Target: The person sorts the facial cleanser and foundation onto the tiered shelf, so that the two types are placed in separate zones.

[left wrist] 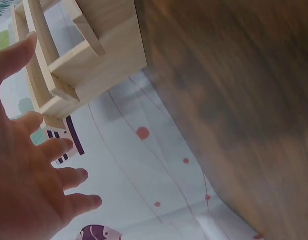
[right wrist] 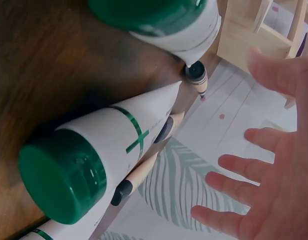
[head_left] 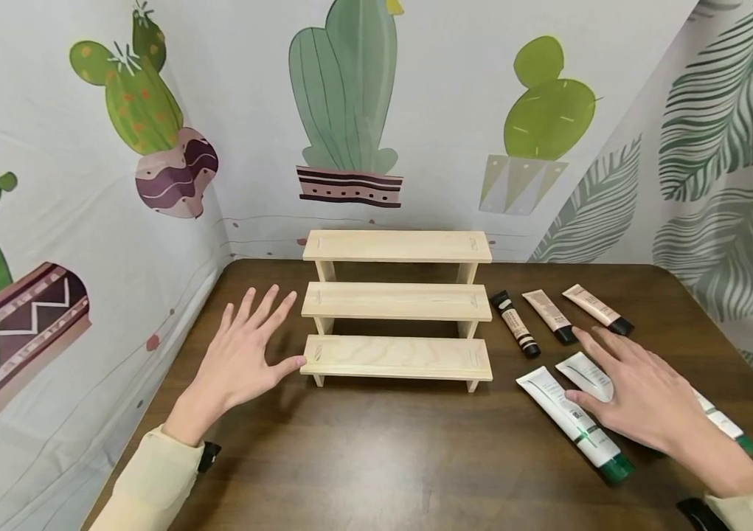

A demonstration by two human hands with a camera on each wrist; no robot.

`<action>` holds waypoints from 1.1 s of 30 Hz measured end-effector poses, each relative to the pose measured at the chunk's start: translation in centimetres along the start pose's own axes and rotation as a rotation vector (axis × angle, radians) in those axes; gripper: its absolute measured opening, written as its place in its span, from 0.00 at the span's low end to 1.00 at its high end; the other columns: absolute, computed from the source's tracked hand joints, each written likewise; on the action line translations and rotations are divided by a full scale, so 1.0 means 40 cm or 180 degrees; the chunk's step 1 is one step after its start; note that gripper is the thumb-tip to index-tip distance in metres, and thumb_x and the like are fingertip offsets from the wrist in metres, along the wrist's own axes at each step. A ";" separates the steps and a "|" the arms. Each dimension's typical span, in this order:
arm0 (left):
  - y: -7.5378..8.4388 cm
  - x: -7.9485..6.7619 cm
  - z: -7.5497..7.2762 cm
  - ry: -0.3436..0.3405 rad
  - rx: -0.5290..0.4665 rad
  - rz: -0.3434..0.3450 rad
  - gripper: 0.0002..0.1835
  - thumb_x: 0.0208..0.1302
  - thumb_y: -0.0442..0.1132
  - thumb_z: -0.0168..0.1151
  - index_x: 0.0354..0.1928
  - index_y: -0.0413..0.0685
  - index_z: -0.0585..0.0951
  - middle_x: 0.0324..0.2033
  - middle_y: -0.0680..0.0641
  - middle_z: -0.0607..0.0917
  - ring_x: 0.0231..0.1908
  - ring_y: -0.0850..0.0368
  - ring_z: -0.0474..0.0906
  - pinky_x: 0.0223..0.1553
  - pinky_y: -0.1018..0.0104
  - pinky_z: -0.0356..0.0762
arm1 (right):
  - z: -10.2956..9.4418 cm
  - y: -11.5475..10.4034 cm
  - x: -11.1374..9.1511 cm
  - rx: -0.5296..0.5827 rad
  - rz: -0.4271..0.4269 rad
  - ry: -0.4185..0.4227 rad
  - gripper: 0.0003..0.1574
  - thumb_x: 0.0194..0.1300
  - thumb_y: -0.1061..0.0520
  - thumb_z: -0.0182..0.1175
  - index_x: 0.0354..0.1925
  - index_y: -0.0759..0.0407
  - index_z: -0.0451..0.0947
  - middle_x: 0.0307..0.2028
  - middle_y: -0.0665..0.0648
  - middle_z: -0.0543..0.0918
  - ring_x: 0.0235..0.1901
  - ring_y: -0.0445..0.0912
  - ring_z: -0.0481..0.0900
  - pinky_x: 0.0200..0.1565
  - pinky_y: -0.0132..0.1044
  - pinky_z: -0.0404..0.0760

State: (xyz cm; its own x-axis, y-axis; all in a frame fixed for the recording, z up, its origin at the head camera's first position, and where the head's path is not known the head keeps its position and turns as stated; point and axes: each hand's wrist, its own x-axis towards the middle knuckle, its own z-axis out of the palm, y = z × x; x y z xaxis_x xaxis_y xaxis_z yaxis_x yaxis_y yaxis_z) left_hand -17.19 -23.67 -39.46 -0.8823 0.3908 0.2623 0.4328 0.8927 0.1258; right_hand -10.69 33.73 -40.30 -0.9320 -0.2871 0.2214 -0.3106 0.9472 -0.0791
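A three-step wooden shelf (head_left: 396, 358) stands on the brown table. My left hand (head_left: 243, 358) hovers beside its left end with fingers spread; the thumb tip overlaps the lowest step's edge, and contact cannot be told. My right hand (head_left: 648, 391) is held flat with spread fingers over white tubes with green caps. One white tube (head_left: 571, 417) lies left of it, another (head_left: 587, 375) is partly hidden beneath it, and a third (head_left: 717, 414) shows beyond the wrist. In the right wrist view a green-capped tube (right wrist: 119, 130) lies apart from the right palm (right wrist: 279, 185), which holds nothing.
Behind the white tubes lie a black-and-beige striped tube (head_left: 515, 324) and two beige tubes with black caps, one in the middle (head_left: 549, 316) and one at right (head_left: 595, 306). Printed cloth (head_left: 442, 110) with cacti and leaves hangs around the table (head_left: 376, 457).
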 end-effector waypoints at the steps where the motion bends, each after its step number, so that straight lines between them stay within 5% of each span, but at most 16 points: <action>1: 0.003 0.001 0.001 -0.0019 -0.0039 0.0001 0.57 0.63 0.69 0.68 0.86 0.66 0.49 0.84 0.45 0.50 0.81 0.33 0.41 0.75 0.28 0.42 | 0.000 -0.004 -0.002 -0.0006 -0.0008 -0.0009 0.64 0.60 0.31 0.74 0.81 0.55 0.61 0.71 0.72 0.70 0.64 0.75 0.70 0.58 0.75 0.69; 10: 0.021 0.015 0.021 -0.0157 -0.0380 -0.0010 0.60 0.59 0.67 0.73 0.86 0.65 0.50 0.83 0.46 0.51 0.81 0.36 0.45 0.76 0.30 0.44 | -0.002 -0.021 -0.020 0.0250 0.0069 -0.0437 0.56 0.59 0.34 0.77 0.73 0.62 0.71 0.64 0.73 0.76 0.59 0.72 0.76 0.48 0.71 0.78; 14: 0.023 0.020 0.029 -0.0203 -0.0429 -0.0019 0.60 0.58 0.65 0.75 0.86 0.66 0.50 0.83 0.46 0.53 0.81 0.36 0.46 0.76 0.32 0.46 | -0.001 -0.016 -0.028 0.0819 -0.0001 -0.0615 0.50 0.58 0.41 0.80 0.69 0.64 0.75 0.57 0.68 0.82 0.47 0.57 0.83 0.38 0.50 0.83; 18: 0.022 0.026 0.034 -0.0203 -0.0425 0.0005 0.61 0.57 0.64 0.77 0.86 0.65 0.51 0.82 0.44 0.55 0.81 0.36 0.46 0.76 0.32 0.46 | 0.006 -0.004 -0.029 0.1382 -0.0127 -0.0750 0.46 0.57 0.49 0.82 0.67 0.66 0.76 0.49 0.56 0.83 0.35 0.38 0.77 0.28 0.34 0.74; 25: 0.016 0.027 0.043 -0.0277 -0.0493 -0.0006 0.62 0.56 0.60 0.80 0.86 0.63 0.51 0.82 0.41 0.56 0.80 0.35 0.47 0.77 0.34 0.47 | 0.015 0.021 -0.020 0.1648 -0.0262 -0.1086 0.41 0.58 0.53 0.80 0.64 0.70 0.77 0.44 0.50 0.80 0.32 0.34 0.75 0.29 0.32 0.72; 33: 0.012 0.027 0.042 -0.0284 -0.0595 -0.0030 0.63 0.55 0.58 0.81 0.86 0.61 0.52 0.80 0.39 0.60 0.80 0.35 0.50 0.76 0.35 0.48 | 0.030 0.027 -0.016 0.1547 -0.0345 -0.1116 0.39 0.56 0.55 0.82 0.60 0.71 0.78 0.37 0.46 0.77 0.28 0.33 0.71 0.30 0.32 0.71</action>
State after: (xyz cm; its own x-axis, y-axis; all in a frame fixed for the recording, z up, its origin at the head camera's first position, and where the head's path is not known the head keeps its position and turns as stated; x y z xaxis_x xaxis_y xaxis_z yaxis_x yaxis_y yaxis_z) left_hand -18.24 -22.45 -40.72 -0.8958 0.4084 0.1756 0.4440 0.8424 0.3054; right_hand -10.66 34.76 -41.71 -0.8707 -0.4862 -0.0738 -0.3799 0.7603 -0.5268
